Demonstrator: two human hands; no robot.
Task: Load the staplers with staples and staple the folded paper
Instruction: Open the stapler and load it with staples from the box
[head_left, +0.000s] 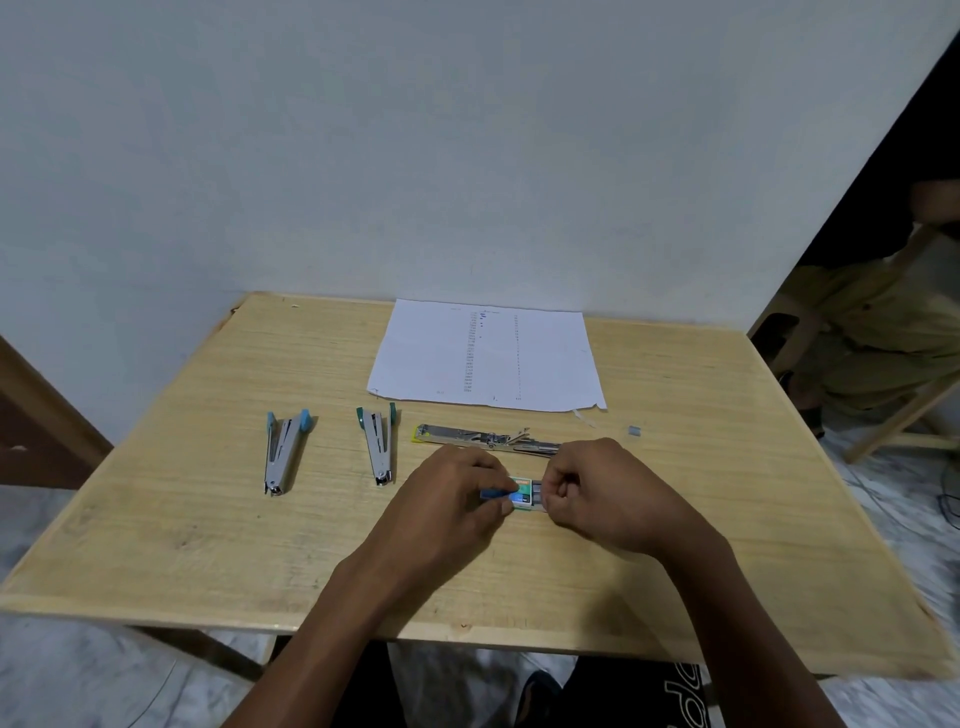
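Observation:
A small staple box (523, 493) lies on the wooden table (208, 519) between my hands. My left hand (457, 499) grips its left end, and my right hand (597, 488) pinches at its open right end, where grey staples show. Just behind the hands lies a yellow-tipped stapler (483, 437), opened out flat. Two more staplers stand open in a V shape: a blue one (283, 451) at the left and a green one (379, 444) beside it. A printed sheet of paper (488, 356) lies flat at the back of the table.
A small strip of loose staples (634, 430) lies at the right near a paper scrap (584, 418). A wall stands right behind the table. A person sits on a wooden chair (893, 431) at the far right. Marbled floor shows around the table.

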